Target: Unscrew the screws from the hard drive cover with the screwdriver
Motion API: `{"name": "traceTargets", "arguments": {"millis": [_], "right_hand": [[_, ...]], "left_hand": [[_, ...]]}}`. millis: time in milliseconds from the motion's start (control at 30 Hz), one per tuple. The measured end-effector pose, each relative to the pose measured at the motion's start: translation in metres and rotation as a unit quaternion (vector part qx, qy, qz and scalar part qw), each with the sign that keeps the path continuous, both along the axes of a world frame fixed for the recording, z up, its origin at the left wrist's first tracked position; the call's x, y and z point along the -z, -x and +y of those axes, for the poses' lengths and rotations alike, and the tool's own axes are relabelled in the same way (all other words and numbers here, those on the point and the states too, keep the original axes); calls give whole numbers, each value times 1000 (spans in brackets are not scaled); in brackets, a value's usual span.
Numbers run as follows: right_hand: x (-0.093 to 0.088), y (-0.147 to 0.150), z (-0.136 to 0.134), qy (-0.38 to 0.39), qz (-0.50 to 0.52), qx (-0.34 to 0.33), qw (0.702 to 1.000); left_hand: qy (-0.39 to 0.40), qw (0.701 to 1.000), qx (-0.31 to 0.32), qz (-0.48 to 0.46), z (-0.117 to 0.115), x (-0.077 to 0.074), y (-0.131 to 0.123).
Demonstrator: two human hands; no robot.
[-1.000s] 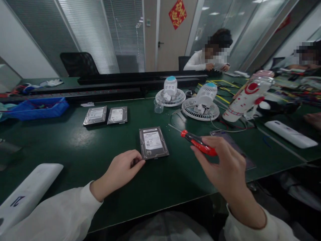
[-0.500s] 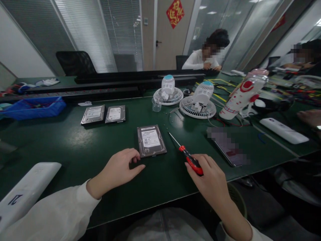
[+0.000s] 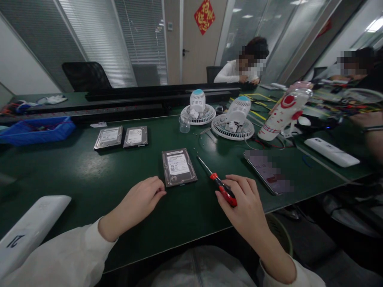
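Observation:
A hard drive (image 3: pixel 179 165) lies label up on the green table. Just off its lower left corner, my left hand (image 3: pixel 142 197) is closed, thumb against the fingers, with nothing visible in the pinch. My right hand (image 3: pixel 243 203) has its fingers around the red and black handle of a screwdriver (image 3: pixel 218 181). The screwdriver lies low over the table, its metal shaft pointing away towards the drive's upper right corner. Several tiny screws (image 3: pixel 202 135) are scattered beyond the tip. Two more hard drives, a left one (image 3: pixel 108 137) and a right one (image 3: pixel 135 136), lie farther back.
A clear plastic cup (image 3: pixel 184 125) stands beside two upturned white fans (image 3: pixel 197 113) (image 3: pixel 233 123). Right of them are a tumbler (image 3: pixel 283 111), a phone (image 3: pixel 266 173) and a white case (image 3: pixel 331 152). Leftward sit a blue tray (image 3: pixel 38 131) and another white case (image 3: pixel 36 221). Other people sit at the tables.
My left thumb and fingers have come together from an open shape. The screwdriver stays in my right hand. The whole view has shifted slightly.

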State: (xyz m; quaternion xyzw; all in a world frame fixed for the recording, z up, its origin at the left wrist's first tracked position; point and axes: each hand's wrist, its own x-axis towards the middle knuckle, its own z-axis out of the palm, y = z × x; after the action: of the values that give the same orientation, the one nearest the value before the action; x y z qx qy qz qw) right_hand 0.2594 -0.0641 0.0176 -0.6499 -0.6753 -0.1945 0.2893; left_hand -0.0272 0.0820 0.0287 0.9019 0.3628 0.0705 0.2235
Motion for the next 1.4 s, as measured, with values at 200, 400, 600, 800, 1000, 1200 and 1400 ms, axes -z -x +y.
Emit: {"name": "traceTargets", "arguments": {"millis": [200, 400, 600, 800, 1000, 1200, 1400], "right_hand": [[-12, 23, 6, -32, 45, -81, 995], [-14, 46, 13, -24, 94, -173, 980], [-16, 73, 22, -26, 127, -276, 952], [-15, 78, 29, -54, 167, -310, 935], [-6, 77, 25, -42, 153, -282, 946], [-42, 33, 44, -31, 138, -291, 946], [-73, -49, 139, 181, 100, -110, 972]], "left_hand": [[-33, 999, -9, 14, 0, 2, 2], [-4, 997, -38, -66, -4, -3, -1], [345, 883, -52, -315, -32, -12, -20], [474, 782, -107, -391, -46, -4, -28], [465, 795, -132, -368, -43, -1, -28], [319, 874, -98, -354, -49, -9, -20], [143, 922, -107, -343, -35, 1, -14]]}}
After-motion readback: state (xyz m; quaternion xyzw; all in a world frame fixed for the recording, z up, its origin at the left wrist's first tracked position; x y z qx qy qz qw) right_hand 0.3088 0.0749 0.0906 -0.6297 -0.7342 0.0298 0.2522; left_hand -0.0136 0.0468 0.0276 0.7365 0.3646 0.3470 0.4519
